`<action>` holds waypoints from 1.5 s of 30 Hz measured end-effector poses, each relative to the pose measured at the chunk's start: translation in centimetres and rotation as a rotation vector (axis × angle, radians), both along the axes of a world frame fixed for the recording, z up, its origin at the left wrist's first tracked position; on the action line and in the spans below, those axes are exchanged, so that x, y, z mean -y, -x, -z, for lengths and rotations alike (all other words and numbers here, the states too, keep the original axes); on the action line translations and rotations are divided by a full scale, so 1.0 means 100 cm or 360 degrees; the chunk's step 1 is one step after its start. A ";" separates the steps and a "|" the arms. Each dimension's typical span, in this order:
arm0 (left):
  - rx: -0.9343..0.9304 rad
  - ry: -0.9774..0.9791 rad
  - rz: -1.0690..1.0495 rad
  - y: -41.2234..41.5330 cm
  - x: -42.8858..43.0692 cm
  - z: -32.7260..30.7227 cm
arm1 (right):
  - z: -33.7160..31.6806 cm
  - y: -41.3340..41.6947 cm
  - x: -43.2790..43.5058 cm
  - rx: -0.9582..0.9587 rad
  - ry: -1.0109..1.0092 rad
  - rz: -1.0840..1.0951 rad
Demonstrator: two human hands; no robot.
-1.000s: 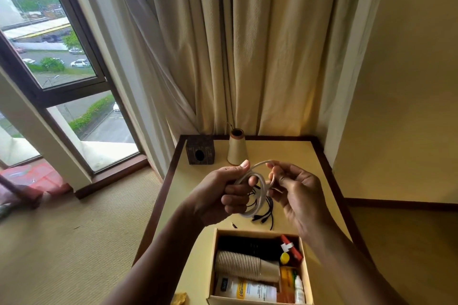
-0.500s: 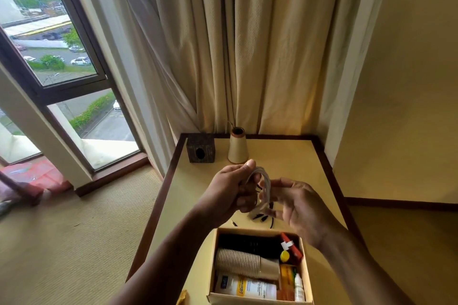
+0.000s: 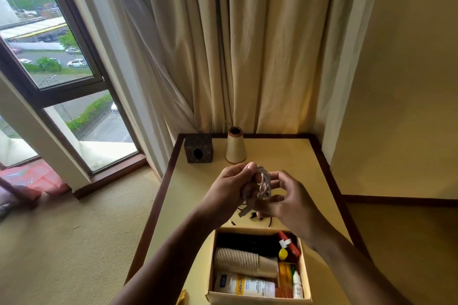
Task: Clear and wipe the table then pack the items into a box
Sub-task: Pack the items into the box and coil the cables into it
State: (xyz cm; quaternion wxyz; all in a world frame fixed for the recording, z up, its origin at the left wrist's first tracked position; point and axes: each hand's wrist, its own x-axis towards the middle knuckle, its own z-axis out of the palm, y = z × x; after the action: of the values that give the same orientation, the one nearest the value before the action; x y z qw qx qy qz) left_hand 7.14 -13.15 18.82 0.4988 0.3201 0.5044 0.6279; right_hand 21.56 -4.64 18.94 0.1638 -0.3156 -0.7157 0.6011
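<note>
Pinching the coiled cable between left hand and right hand, the person risked it springing apart if either grip slackened.

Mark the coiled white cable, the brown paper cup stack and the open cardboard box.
coiled white cable [image 3: 265, 181]: head view, on its loops.
stack of brown paper cups [image 3: 235, 261]: head view, ribbed side.
open cardboard box [image 3: 257, 298]: head view, near wall.
</note>
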 end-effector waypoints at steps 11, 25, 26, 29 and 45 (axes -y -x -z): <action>-0.0233 0.0019 -0.0154 0.005 -0.001 0.008 | 0.007 -0.003 -0.002 0.0080 -0.0185 0.0169; 0.0117 0.0052 -0.0033 0.016 0.006 0.007 | 0.005 -0.005 -0.035 0.0186 -0.2326 -0.0034; 0.0230 0.0007 -0.0001 0.015 0.007 0.006 | 0.011 -0.002 -0.035 0.0156 -0.2216 0.0042; 0.0449 -0.0060 -0.0030 0.010 0.003 0.006 | 0.026 0.006 -0.020 -0.0200 -0.1470 0.0226; -0.0419 0.0226 -0.0243 0.008 -0.005 0.007 | 0.031 -0.003 0.005 -0.0309 -0.0151 0.0271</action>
State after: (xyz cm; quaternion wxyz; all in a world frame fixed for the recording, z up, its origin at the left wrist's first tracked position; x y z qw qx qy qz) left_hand 6.36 -12.62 18.09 0.4007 0.3243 0.6313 0.5794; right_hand 21.90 -5.16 15.89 0.2975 -0.3076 -0.6948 0.5781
